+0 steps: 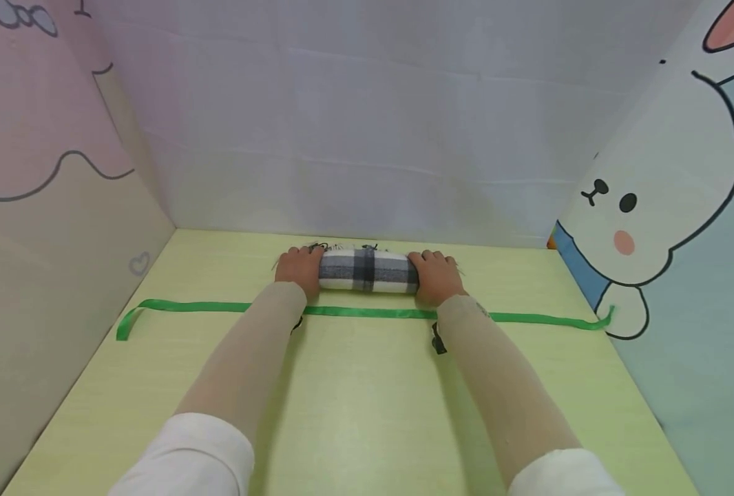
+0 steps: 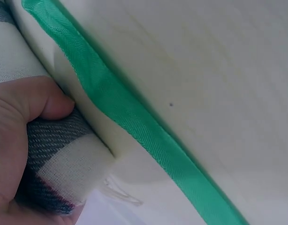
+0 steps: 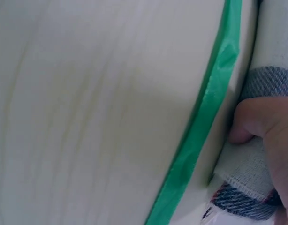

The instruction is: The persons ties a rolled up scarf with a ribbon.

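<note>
A rolled plaid scarf (image 1: pixel 367 270), white, grey and black with dark fringe, lies crosswise near the back of the table. My left hand (image 1: pixel 300 270) grips its left end; in the left wrist view the thumb (image 2: pixel 55 104) curls over the roll near that end. At the opposite end my right hand (image 1: pixel 438 277) holds the roll, its thumb (image 3: pixel 247 122) bent over the near side in the right wrist view. The fingers behind the scarf are mostly hidden. Just in front of it, a green ribbon (image 1: pixel 367 313) runs left to right, passing under both wrists.
The pale yellow table (image 1: pixel 354 413) reaches back to a white cloth wall (image 1: pixel 367 138). Cartoon-printed panels stand on both sides, one with a rabbit (image 1: pixel 652 207) at right. The ribbon's left end hangs near the table's left edge; its right end curls up by the right panel.
</note>
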The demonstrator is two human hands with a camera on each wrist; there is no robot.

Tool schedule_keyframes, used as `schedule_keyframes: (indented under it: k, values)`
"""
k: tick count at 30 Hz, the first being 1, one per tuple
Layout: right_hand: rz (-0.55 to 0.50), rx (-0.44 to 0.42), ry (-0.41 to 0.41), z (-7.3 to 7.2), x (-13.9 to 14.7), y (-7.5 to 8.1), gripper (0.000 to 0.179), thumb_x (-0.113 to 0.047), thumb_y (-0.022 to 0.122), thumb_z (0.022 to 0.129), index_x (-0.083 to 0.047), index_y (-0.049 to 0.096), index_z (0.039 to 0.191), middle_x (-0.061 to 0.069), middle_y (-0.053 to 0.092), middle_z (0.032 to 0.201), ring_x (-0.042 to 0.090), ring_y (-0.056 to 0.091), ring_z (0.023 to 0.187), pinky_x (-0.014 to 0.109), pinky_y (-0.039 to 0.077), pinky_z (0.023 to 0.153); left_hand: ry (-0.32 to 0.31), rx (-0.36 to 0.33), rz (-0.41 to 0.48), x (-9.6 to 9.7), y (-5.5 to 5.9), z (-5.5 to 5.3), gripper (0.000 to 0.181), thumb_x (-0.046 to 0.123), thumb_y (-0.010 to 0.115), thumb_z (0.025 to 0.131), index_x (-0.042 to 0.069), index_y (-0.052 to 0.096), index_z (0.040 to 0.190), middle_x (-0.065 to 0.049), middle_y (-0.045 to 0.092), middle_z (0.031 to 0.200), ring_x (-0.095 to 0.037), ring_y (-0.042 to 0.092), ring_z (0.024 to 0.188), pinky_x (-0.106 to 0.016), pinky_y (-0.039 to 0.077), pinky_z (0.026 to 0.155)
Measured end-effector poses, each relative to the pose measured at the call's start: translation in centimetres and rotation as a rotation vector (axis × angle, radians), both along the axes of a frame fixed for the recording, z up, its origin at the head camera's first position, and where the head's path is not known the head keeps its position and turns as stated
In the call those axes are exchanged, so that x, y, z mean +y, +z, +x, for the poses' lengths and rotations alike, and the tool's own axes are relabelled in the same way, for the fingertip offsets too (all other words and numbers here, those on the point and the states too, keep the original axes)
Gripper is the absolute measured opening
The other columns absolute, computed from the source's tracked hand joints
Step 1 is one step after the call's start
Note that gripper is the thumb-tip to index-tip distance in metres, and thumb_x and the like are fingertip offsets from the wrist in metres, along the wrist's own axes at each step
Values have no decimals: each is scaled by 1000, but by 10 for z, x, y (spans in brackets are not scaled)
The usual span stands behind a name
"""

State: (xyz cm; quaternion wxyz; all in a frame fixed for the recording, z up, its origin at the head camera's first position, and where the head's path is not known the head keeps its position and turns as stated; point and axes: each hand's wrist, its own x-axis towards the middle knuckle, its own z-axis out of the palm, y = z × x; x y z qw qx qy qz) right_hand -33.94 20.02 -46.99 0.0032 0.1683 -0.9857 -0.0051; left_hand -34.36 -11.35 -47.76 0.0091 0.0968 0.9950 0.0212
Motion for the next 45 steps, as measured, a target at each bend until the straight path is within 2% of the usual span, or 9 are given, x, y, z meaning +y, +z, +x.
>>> schedule_keyframes:
  k: [7, 18, 24, 28, 35, 45]
  values:
    - [-38, -50, 4, -3, 1, 2, 78, -13, 78, 82, -13, 45, 153, 17, 56, 139, 39, 51, 128, 58, 38, 110, -18, -7, 23, -1, 2, 2, 61, 20, 69, 100, 14, 42, 154, -19, 55, 139, -41, 50, 126, -55, 45, 104]
    - [-53, -38, -5, 4, 1, 14, 69, -10, 73, 85, -14, 48, 150, 15, 61, 133, 39, 57, 120, 58, 45, 102, -43, 29, 11, -7, 11, 1, 61, 20, 69, 98, 17, 44, 154, -15, 60, 132, -36, 56, 119, -51, 51, 95]
    - [-56, 24, -8, 5, 3, 26, 64, -8, 73, 89, -12, 49, 148, 17, 61, 133, 40, 58, 120, 59, 46, 101, -63, 108, 22, -10, 18, -5, 55, 19, 73, 95, 16, 52, 145, -14, 63, 123, -35, 58, 112, -50, 54, 90]
    - [-71, 45, 3, 5, 2, 36, 64, -7, 74, 89, -11, 49, 148, 18, 61, 134, 41, 57, 120, 60, 45, 101, -66, 126, 35, -14, 27, -6, 56, 18, 73, 93, 15, 52, 145, -15, 63, 124, -36, 58, 113, -50, 54, 90]
    - [-90, 72, 25, 9, 6, 51, 66, -9, 76, 86, -11, 51, 147, 17, 62, 133, 39, 58, 120, 60, 43, 102, -98, 144, 86, -21, 40, -2, 56, 15, 72, 92, 12, 53, 145, -16, 63, 127, -36, 58, 114, -49, 53, 92]
    - [-117, 160, 61, 21, 21, 71, 62, -16, 81, 85, -8, 55, 141, 17, 64, 128, 40, 59, 116, 61, 43, 101, -159, 243, 99, -16, 58, 6, 61, 14, 80, 86, 10, 55, 141, -15, 63, 124, -34, 58, 112, -48, 54, 92]
